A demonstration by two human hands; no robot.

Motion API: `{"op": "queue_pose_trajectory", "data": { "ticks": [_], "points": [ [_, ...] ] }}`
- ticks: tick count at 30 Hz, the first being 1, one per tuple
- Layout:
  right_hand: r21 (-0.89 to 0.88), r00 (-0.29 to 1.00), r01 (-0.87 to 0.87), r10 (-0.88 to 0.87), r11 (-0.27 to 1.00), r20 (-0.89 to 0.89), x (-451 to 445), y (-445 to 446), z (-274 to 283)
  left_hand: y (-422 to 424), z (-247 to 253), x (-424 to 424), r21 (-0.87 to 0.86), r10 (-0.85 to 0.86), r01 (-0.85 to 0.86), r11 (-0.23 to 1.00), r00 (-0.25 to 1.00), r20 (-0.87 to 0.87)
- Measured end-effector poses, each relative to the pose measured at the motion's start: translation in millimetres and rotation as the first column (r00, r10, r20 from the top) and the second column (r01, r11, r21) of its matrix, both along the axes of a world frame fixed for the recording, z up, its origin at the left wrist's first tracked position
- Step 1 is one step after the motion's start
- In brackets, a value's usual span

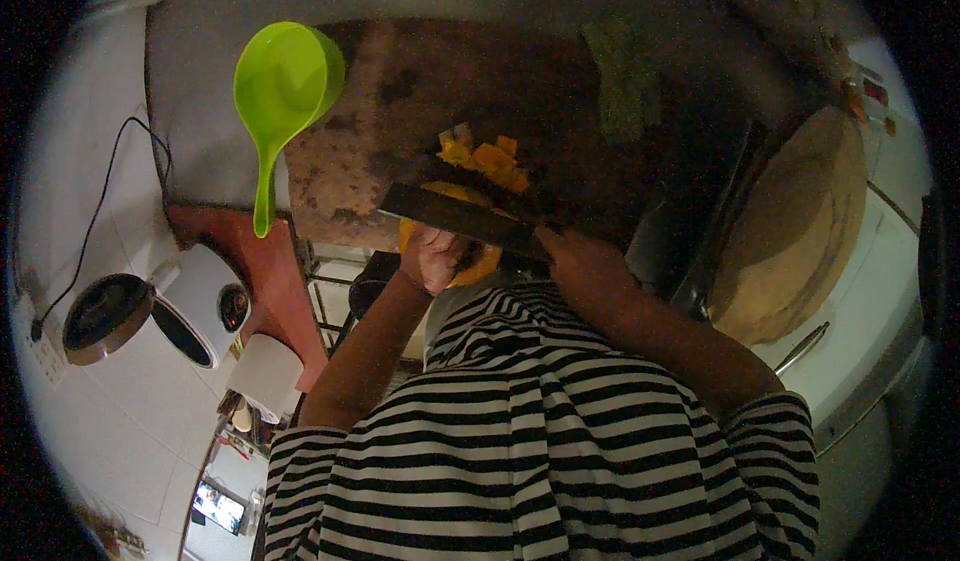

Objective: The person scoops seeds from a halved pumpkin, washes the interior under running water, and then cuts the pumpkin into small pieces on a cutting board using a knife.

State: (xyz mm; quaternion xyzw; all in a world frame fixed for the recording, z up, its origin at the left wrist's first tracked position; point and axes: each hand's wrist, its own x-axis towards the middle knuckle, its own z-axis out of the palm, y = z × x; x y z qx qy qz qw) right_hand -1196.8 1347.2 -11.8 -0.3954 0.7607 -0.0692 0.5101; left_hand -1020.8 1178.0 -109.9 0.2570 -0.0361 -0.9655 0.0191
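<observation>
My left hand (433,253) grips a thick piece of orange pumpkin (486,261) low over the near edge of the brown stone-like counter (352,178). Across the top of the pumpkin lies the broad, dark blade of a cleaver (457,219), its tip pointing left. The cleaver's handle is in my right hand (589,264), mostly hidden by the fingers. Just beyond the blade, several cut pumpkin pieces (491,159) lie in a small heap. Dim light hides where exactly the edge meets the pumpkin.
A bright green plastic dipper (281,84) is at the left, handle towards me. Dark green leafy-looking stuff (622,84) is at the back right. Farther right stands a round wooden board (795,231). A white rice cooker (199,302) with raised lid and a paper roll (266,373) stand left.
</observation>
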Motion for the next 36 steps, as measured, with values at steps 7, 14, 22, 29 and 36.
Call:
{"op": "queue_pose_trajectory", "data": {
  "ticks": [7, 14, 22, 29, 36],
  "points": [
    [0.064, 0.990, 0.093, -0.099, 0.994, 0.095, 6.2, -8.6, -11.4, 1.3, -24.9, 9.9, 0.097, -0.030, 0.042, 0.994, 0.992, -0.120],
    [0.023, 0.985, 0.145, -0.147, 0.989, 0.089, 7.1, -21.2, -33.2, -2.7, -19.6, 10.7, -0.901, -0.243, 0.399, -0.171, 0.869, 0.432],
    [0.028, 0.989, 0.144, -0.145, 0.989, 0.042, 17.5, -39.9, -54.7, -1.5, -16.1, 11.4, -0.937, -0.256, 0.312, -0.155, 0.904, 0.343],
    [0.002, 0.919, 0.372, -0.369, 0.928, 0.137, 5.2, -14.7, -62.5, -3.3, -2.7, 3.6, -0.871, -0.292, 0.396, -0.292, 0.830, 0.475],
    [0.138, 0.952, 0.241, -0.262, 0.961, 0.161, -13.4, -11.6, -18.2, 3.5, -26.4, 21.4, -0.820, -0.285, 0.454, 0.350, 0.885, 0.368]
  ]
}}
